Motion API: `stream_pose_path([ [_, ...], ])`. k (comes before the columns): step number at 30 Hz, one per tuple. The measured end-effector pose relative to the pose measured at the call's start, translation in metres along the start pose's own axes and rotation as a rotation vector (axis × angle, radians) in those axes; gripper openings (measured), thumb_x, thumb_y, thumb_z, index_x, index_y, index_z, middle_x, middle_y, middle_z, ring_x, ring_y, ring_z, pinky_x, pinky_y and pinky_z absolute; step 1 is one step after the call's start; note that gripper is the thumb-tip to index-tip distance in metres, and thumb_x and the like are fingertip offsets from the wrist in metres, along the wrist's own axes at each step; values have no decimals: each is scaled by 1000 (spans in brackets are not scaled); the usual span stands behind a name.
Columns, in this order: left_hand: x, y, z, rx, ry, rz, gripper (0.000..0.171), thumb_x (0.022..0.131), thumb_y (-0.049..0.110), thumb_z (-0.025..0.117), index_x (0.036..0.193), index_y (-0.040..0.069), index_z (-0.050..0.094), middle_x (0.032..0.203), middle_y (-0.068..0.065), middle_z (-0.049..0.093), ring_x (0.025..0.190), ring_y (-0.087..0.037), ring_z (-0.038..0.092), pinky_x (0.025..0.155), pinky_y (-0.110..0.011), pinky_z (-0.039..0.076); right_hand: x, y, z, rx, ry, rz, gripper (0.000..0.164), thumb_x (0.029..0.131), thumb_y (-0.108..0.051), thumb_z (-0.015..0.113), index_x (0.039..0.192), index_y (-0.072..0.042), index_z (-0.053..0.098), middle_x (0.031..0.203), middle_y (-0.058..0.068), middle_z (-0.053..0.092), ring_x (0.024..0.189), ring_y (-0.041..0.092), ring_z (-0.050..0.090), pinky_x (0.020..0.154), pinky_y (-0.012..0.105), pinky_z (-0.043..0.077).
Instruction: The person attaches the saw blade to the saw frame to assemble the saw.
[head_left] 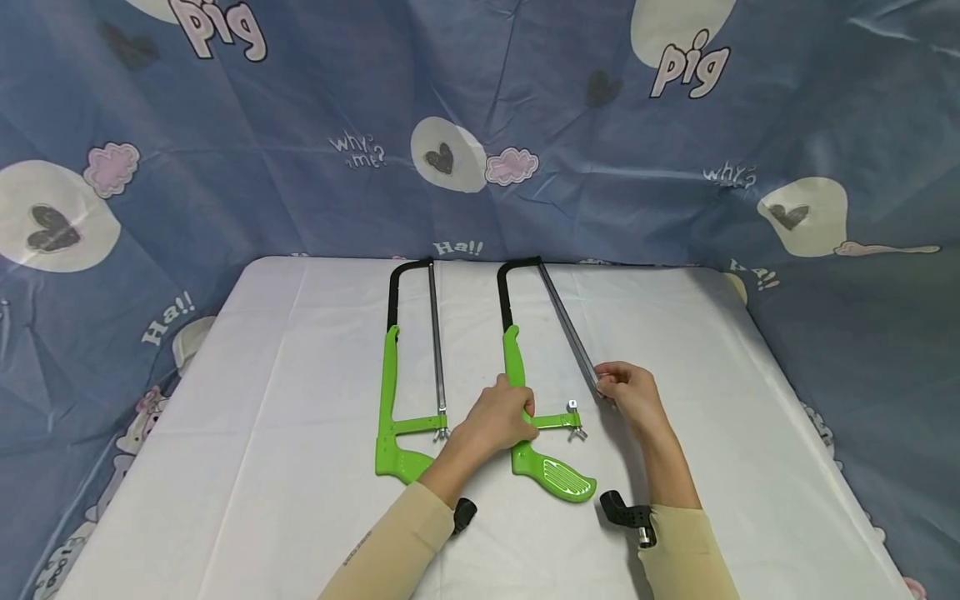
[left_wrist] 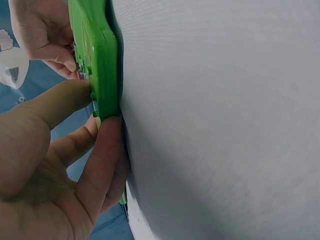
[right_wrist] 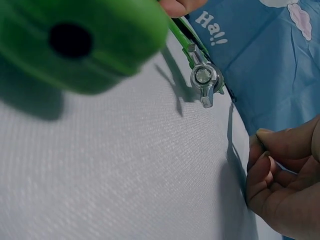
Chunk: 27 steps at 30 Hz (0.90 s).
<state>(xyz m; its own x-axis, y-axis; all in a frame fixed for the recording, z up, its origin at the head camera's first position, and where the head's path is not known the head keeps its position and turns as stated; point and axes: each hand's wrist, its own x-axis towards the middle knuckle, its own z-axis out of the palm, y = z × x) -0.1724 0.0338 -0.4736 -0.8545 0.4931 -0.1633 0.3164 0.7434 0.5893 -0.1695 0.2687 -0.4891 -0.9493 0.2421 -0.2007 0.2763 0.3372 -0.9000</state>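
Two green-and-black hacksaws lie side by side on a white table. My left hand (head_left: 501, 417) grips the green frame of the right hacksaw (head_left: 513, 354) where its handle begins; the left wrist view shows thumb and fingers around the green part (left_wrist: 102, 65). Between thumb and fingertips my right hand (head_left: 632, 393) pinches the near end of that saw's grey blade (head_left: 567, 325). The blade's far end meets the black frame tip, and its near end slants out to the right, apart from the green crossbar with its wing nut (head_left: 577, 432). In the right wrist view the wing nut (right_wrist: 203, 76) shows closely.
The left hacksaw (head_left: 387, 375) has its blade (head_left: 437, 342) spanning from frame tip to crossbar. My left forearm partly covers its handle. Behind the white table (head_left: 300, 367) hangs a blue printed cloth (head_left: 570, 183), which also falls along both sides.
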Motion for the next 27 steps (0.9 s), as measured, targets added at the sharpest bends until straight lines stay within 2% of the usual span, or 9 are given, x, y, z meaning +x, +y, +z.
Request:
stream_pose_path([
  [15, -1, -1, 1, -3, 7, 7, 17, 77, 18, 80, 85, 12, 66, 98, -11, 51, 66, -20, 51, 53, -26, 42, -1, -2, 1, -1, -6, 24, 30, 90, 3, 59, 118, 10, 63, 83, 2, 59, 73, 9, 51, 64, 23, 46],
  [22, -1, -2, 1, 5, 14, 26, 18, 76, 19, 80, 85, 11, 67, 98, -11, 52, 65, -19, 51, 53, -25, 42, 0, -2, 1, 20, -38, 44, 31, 89, 3, 60, 120, 10, 62, 80, -2, 59, 71, 9, 54, 65, 23, 48],
  [27, 0, -2, 0, -5, 11, 23, 19, 77, 20, 80, 86, 12, 67, 99, -12, 52, 65, -19, 51, 53, -24, 43, 0, -4, -1, 20, -90, 29, 37, 89, 2, 61, 126, 8, 59, 83, -1, 60, 73, 9, 57, 68, 24, 50],
])
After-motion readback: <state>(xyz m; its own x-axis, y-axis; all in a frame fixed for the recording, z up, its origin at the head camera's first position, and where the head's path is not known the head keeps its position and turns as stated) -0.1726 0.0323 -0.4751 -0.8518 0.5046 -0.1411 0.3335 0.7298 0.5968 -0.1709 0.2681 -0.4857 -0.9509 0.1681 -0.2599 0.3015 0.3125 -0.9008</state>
